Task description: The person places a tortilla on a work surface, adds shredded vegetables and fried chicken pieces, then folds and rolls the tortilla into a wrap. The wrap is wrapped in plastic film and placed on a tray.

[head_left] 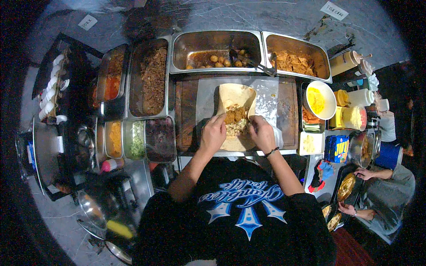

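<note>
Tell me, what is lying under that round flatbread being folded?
Under the pale round flatbread lies a sheet of white paper, spread on a dark wooden board. Both hands, left and right, cover its lower edges, so what lies beneath there is hidden.

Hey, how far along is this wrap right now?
The flatbread lies on paper with filling already piled on it. In hand: the left hand and right hand press its side edges inward. Left: its far flap is open, so it is not yet rolled shut.
</note>
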A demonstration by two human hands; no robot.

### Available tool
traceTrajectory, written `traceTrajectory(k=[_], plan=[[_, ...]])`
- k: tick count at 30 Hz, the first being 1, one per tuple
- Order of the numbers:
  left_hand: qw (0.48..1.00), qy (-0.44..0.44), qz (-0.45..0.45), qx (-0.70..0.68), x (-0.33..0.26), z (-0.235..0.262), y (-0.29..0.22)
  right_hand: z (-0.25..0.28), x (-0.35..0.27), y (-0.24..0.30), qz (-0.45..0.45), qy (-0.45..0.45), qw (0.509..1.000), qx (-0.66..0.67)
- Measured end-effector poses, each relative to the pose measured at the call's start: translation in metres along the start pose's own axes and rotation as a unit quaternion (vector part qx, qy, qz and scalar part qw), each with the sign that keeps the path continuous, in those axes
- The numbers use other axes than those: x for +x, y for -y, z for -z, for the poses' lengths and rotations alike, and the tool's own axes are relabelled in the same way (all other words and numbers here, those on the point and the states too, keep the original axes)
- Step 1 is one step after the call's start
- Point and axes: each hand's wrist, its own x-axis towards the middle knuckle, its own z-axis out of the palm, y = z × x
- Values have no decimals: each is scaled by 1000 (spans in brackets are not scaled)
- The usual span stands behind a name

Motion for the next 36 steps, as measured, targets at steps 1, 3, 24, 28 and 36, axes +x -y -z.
traceTrajectory(k=[1,3,24,28,36], plan=[[1000,0,-1,-6,0,2,-1,-1,0,-3,11,-22,1000,3],[1000,0,-3,-18,0,5,-2,0,2,-10,34,-66,997,9],[912,-31,13,-409,-15,-47,65,-56,11,-60,97,-75,914,386],[906,-47,43,-419,-16,-48,50,-59,9,-45,74,-90,885,451],[892,-20,76,-444,-17,-40,31,-55,7,-36,62,-62,923,374]])
